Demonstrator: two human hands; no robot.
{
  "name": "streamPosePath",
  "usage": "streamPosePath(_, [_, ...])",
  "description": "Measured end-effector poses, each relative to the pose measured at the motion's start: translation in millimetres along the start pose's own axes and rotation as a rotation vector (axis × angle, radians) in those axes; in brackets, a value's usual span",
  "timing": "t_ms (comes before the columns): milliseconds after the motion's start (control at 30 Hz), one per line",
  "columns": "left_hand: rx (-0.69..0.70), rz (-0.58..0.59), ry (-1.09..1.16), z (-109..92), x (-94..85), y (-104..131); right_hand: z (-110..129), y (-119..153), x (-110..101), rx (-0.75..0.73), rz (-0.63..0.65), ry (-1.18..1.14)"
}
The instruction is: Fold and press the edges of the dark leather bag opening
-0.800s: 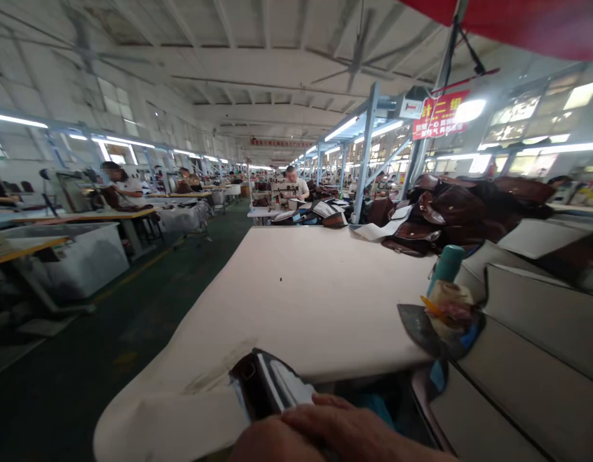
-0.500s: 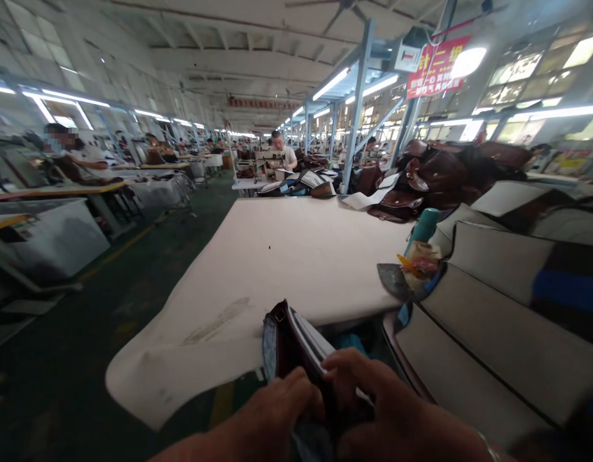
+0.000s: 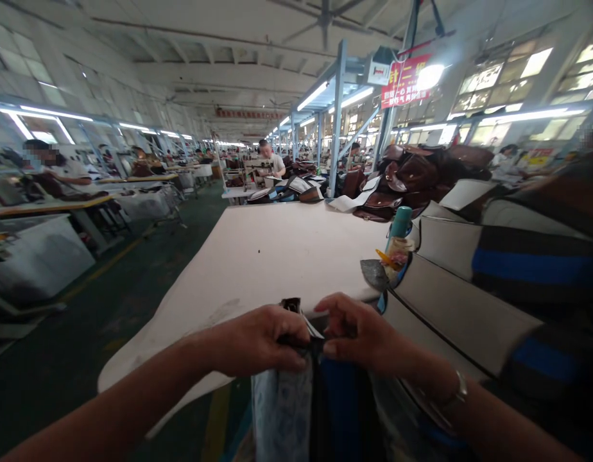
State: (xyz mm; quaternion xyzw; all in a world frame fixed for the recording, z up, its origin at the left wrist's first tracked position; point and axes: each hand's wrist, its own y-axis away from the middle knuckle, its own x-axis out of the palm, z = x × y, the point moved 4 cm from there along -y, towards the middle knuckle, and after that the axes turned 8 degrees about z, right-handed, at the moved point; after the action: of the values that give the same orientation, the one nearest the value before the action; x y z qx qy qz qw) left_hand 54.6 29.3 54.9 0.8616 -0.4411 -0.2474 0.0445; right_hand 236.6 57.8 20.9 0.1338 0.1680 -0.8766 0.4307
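Observation:
A bag piece (image 3: 347,404) with dark, blue and pale patterned panels hangs upright at the table's near edge. My left hand (image 3: 267,339) grips its top edge, fingers curled around it near a dark tab with a metal fitting (image 3: 291,305). My right hand (image 3: 357,330) is just to the right, thumb and fingers apart in a loose curve at the same edge; nothing shows between them. A white strip lies between the two hands. The lower part of the piece is in shadow.
A pale covered table (image 3: 277,256) stretches ahead. On its right are a teal bottle (image 3: 400,221), a yellow-handled tool (image 3: 386,258) and a grey piece (image 3: 373,274). Stacked pale panels (image 3: 460,301) fill the right, brown bags (image 3: 416,173) behind. A person (image 3: 272,160) sits further back.
Both hands have moved up and forward along the bag piece. My right hand's fingers have spread. The piece has turned, showing blue and patterned panels, and the view has shifted right.

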Motion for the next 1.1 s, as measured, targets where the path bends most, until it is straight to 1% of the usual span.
streamPosePath(33, [-0.012, 0.037, 0.026, -2, 1.0, 4, 4, 5, 5, 0.02, 0.058, 0.009])
streamPosePath(100, [-0.036, 0.057, 0.101, 3, 5.5, 7, 10, 15, 14, 0.068, 0.116, 0.05])
streamPosePath(167, [-0.039, 0.048, 0.164, 11, 10.7, 7, 12, 22, 20, 0.102, 0.109, 0.057])
streamPosePath(233, [-0.028, 0.034, 0.194, 18, 13.4, 4, 12, 24, 24, 0.113, 0.107, 0.02])
streamPosePath(400, [-0.024, 0.044, 0.182, 21, 8.8, -4, 5, 14, 25, 0.136, 0.146, -0.148])
streamPosePath(500, [-0.021, 0.053, 0.177, 20, 4.6, -7, 3, 7, 23, 0.154, 0.109, -0.125])
streamPosePath(633, [-0.037, 0.048, 0.146, 22, 1.5, -11, -2, 1, 25, 0.242, 0.067, -0.1])
streamPosePath(700, [-0.05, 0.034, 0.115, 23, 0.5, -12, -5, -2, 29, 0.242, 0.076, -0.182])
streamPosePath(767, [-0.076, 0.017, 0.088, 25, -0.1, -13, -9, -4, 33, 0.213, 0.078, -0.329])
streamPosePath(867, [-0.106, -0.004, 0.068, 29, -0.3, -14, -17, -5, 38, 0.216, 0.043, -0.476])
streamPosePath(933, [-0.111, -0.01, 0.068, 31, -0.7, -15, -21, -5, 39, 0.228, 0.013, -0.478])
streamPosePath(1100, [-0.123, 0.004, 0.109, 34, -1.8, -17, -22, -6, 38, 0.231, -0.056, -0.367])
